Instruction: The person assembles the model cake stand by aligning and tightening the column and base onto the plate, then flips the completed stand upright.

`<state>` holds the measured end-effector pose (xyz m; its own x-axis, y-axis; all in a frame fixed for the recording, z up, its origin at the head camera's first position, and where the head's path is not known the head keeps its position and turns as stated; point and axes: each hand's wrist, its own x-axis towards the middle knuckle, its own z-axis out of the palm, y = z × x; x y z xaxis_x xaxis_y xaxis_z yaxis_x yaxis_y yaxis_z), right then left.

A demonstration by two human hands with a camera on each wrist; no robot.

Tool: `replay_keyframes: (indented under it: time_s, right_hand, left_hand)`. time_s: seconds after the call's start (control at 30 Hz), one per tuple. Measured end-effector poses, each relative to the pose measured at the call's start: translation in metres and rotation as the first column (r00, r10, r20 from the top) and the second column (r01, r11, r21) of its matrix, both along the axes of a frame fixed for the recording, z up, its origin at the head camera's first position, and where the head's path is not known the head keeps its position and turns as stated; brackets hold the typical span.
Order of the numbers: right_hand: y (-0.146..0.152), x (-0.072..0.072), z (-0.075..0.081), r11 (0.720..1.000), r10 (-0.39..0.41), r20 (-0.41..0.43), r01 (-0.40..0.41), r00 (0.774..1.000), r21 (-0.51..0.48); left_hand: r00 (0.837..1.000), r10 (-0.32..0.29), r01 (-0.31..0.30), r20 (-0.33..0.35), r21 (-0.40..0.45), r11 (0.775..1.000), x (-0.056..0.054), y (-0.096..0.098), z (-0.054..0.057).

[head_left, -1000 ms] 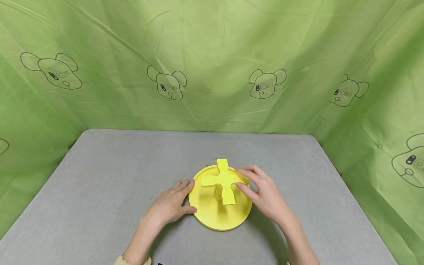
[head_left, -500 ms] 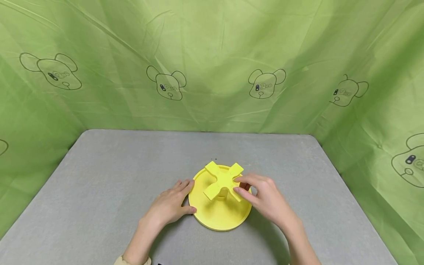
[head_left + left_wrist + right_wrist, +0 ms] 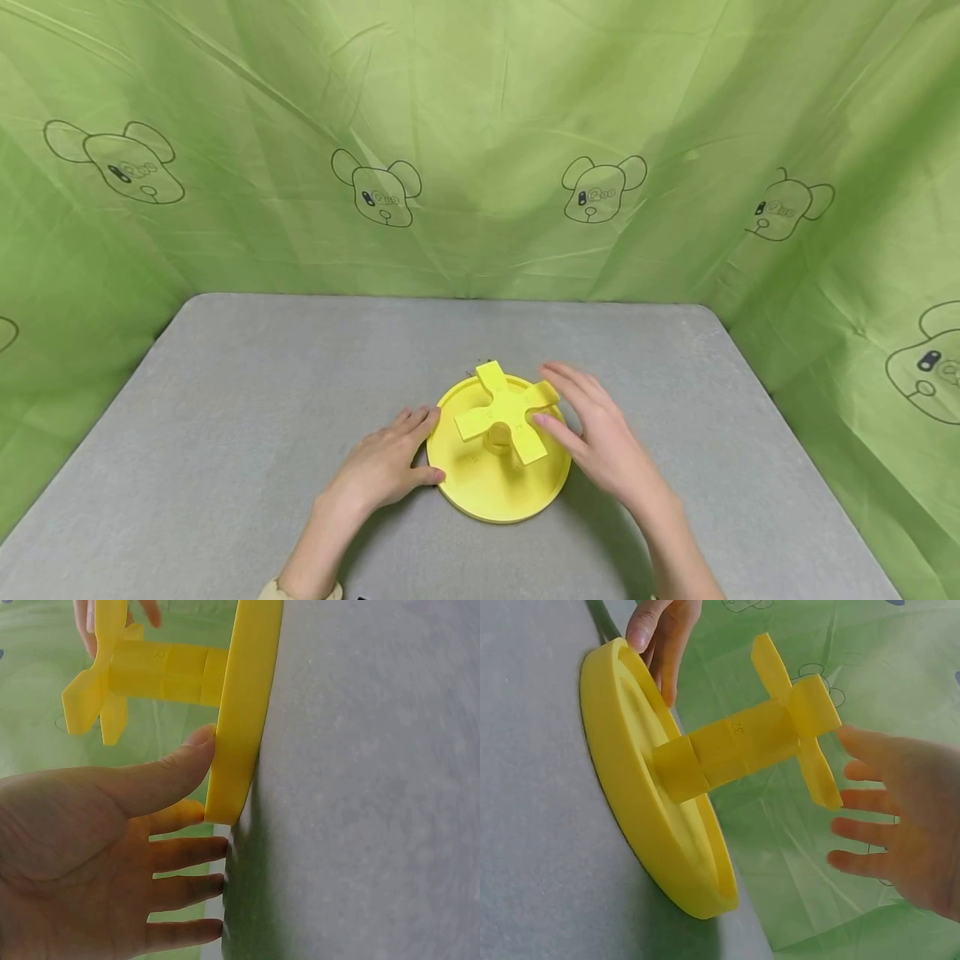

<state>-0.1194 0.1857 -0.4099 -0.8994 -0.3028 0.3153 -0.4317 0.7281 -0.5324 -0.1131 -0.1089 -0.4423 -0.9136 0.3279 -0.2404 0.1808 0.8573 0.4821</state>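
A round yellow base (image 3: 500, 500) with a raised rim lies on the table. From its middle rises a yellow post (image 3: 742, 746), topped by a yellow four-armed cross (image 3: 508, 410). My left hand (image 3: 382, 467) rests against the base's left side; in the left wrist view, its thumb touches the rim and its fingers are straight. Beside the cross, my right hand (image 3: 600, 437) has its fingers extended and apart. Its thumb tip is at one arm of the cross in the right wrist view; whether it presses there I cannot tell.
The grey table (image 3: 262, 375) extends around the base on all sides. Green cloth (image 3: 480, 125) with printed bear heads hangs behind and at both sides. Small dark specks (image 3: 483, 362) lie just beyond the base.
The cross has turned on its post between the frames. My right fingers, closer to the thumb half a second ago, have spread and moved away. My left hand and the base stay put.
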Motion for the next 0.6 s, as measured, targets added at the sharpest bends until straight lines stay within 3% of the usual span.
replay_keyframes:
  time_s: [0.13,0.37,0.6]
  right_hand:
    - [-0.0004,0.0011,-0.0012,0.999,0.026,0.081,-0.027,0.996,0.019]
    - [0.002,0.0019,-0.0003,0.999,0.027,0.016,-0.027,1.0,0.018]
    - [0.0008,0.0044,0.0034,0.999,0.035,0.019,-0.035,0.999,0.02]
  left_hand:
    - [1.0,0.0,0.0,0.003,0.004,1.0,0.0001,0.0,0.0]
    - [1.0,0.003,-0.003,0.009,0.005,1.0,0.0001,-0.0001,-0.0003]
    - [1.0,0.0,0.0,0.005,0.005,1.0,-0.0004,-0.0006,-0.0014]
